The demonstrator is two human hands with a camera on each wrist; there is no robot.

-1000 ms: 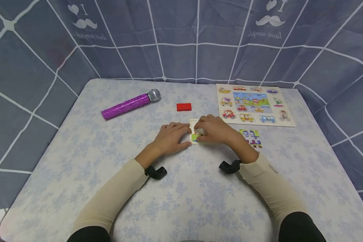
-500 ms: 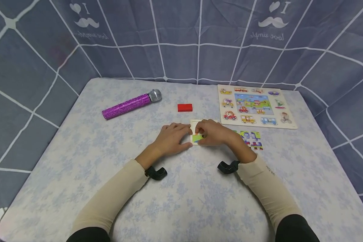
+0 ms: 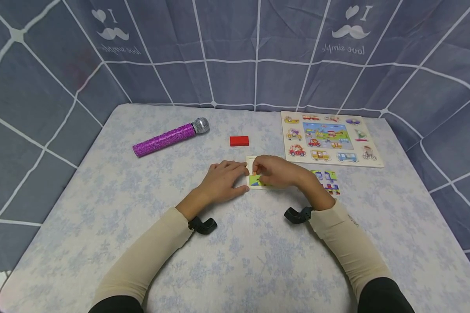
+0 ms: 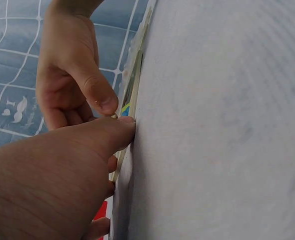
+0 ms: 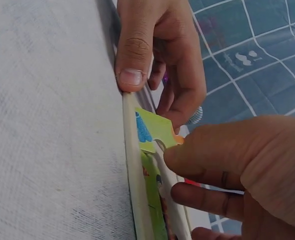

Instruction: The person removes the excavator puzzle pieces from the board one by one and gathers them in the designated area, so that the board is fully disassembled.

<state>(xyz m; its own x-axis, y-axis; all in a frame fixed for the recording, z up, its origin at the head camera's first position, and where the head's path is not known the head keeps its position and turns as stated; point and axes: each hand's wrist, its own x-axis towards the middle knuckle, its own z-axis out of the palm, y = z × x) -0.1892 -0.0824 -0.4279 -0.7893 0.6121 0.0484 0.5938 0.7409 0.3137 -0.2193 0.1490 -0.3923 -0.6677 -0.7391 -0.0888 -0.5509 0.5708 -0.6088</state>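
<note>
A small pale puzzle tray [image 3: 250, 161] lies flat in the middle of the table. My left hand [image 3: 221, 180] holds its left end, thumb at the near corner and fingertips by the far one. Over the tray, my right hand [image 3: 280, 171] pinches a green puzzle piece [image 5: 155, 125] with a blue patch and an orange tab. The right wrist view has this piece at the tray's rim, above more green picture inside; whether it is seated I cannot tell. Several joined or adjoining puzzle pieces [image 3: 330, 178] lie right of the tray, partly behind the right forearm.
Beyond the tray lies a red block [image 3: 239, 141]. A glittery purple microphone [image 3: 166, 139] rests at the back left. A wooden vehicle puzzle board [image 3: 329, 159] lies at the back right. A grey-blue checked curtain [image 3: 231, 82] hangs behind the table.
The right hand has shifted slightly towards me over the tray, and its fingers have closed in on the green piece. The left hand stays at the tray's left end.
</note>
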